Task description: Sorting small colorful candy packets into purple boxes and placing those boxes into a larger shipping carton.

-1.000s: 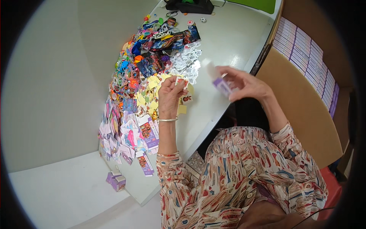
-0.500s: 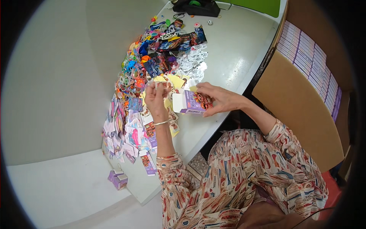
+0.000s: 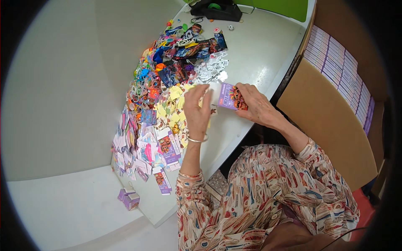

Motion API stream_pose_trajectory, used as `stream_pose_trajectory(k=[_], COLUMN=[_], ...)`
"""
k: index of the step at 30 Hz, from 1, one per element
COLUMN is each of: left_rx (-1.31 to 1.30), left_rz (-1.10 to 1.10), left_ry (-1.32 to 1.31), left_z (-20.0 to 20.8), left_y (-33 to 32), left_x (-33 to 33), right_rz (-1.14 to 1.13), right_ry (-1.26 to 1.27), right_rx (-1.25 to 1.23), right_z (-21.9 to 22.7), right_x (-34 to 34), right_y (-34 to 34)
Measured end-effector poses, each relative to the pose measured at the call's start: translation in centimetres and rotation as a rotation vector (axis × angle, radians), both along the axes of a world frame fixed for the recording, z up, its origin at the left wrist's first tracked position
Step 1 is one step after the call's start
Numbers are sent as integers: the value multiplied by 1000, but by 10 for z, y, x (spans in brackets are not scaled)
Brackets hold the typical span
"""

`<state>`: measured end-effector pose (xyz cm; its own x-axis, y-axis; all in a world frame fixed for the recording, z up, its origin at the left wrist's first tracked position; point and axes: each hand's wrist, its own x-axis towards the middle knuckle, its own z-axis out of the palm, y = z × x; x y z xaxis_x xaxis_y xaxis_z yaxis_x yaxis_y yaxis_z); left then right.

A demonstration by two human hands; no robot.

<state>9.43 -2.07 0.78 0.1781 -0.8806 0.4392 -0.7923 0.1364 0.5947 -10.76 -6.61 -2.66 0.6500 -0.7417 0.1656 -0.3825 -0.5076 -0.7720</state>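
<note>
My right hand (image 3: 259, 104) grips a small purple cardboard box (image 3: 227, 97) with a cartoon picture, its white open end toward my left hand (image 3: 197, 109). The left hand, with a bangle at the wrist, has its fingers curled beside the white flap (image 3: 214, 93); what they hold, if anything, is hidden. Under and left of it lies a heap of yellow and white stickers or cut-outs (image 3: 172, 98). Flattened purple boxes (image 3: 168, 146) rest nearer me. Farther off are white printed slips (image 3: 211, 69) and dark foil packets (image 3: 173, 73).
Along the wall runs a mixed pile of small colourful toys and bands (image 3: 144, 85), with pastel cards (image 3: 127, 146) at its near end. A black tape dispenser (image 3: 215, 10) stands at the far edge. On the right, a large carton (image 3: 331, 121) holds rows of purple-white boxes (image 3: 335, 62).
The box has moved right and up slightly, with its open end turned. My left hand has moved right from the sticker heap to the box's flap, uncovering more yellow pieces.
</note>
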Motion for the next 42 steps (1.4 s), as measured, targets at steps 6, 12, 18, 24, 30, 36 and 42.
stream_pose_trajectory(k=[6,12,18,24,30,36,42], left_rx=[120,-50,-69,-103,271,242,222], left_rz=[72,38,98,106,63,49,105], left_ry=[-10,-394,-440,-62,936,834,745], left_z=[-42,-73,-81,-65,-25,-30,-33], left_y=[-69,-87,-90,-75,-46,-34,-33], left_x=[59,22,29,57,43,50,57], right_rz=[-119,-145,-134,-133,-140,-126,-124], right_ry=[60,32,58,68,61,86,99], right_rx=[38,13,46,4,-6,17,3], right_z=[3,-8,-6,-7,-10,-3,-1], right_x=[-16,-26,-25,-22,-24,-21,-21], right_y=[-7,-6,-7,-6,-7,-8,-6])
